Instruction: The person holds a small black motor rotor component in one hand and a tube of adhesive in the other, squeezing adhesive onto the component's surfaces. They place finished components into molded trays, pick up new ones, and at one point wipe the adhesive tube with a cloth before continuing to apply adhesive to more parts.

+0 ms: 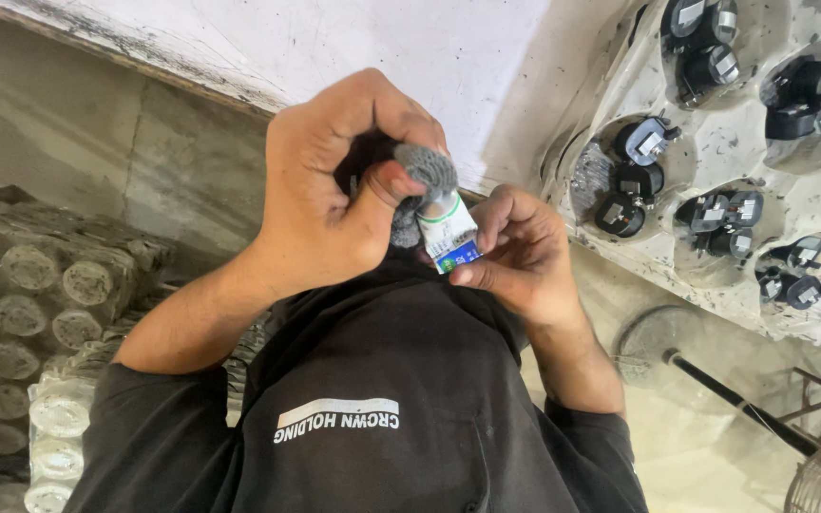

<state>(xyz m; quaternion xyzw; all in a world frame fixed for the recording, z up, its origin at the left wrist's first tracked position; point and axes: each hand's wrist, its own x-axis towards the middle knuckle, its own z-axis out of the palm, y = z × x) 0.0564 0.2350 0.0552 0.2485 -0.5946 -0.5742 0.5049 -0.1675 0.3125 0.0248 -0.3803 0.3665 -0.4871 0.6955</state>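
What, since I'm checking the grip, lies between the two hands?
In the head view, a small grey bristly wheel with a white, green and blue label lies there; the left hand pinches the wheel, the right hand the label.

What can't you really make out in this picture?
- Head view: the left hand covers most of the grey round piece, so its full shape is hidden.
- Head view: the right hand hides part of the white packet.
- Head view: the picture's top and right edges cut off the tray.
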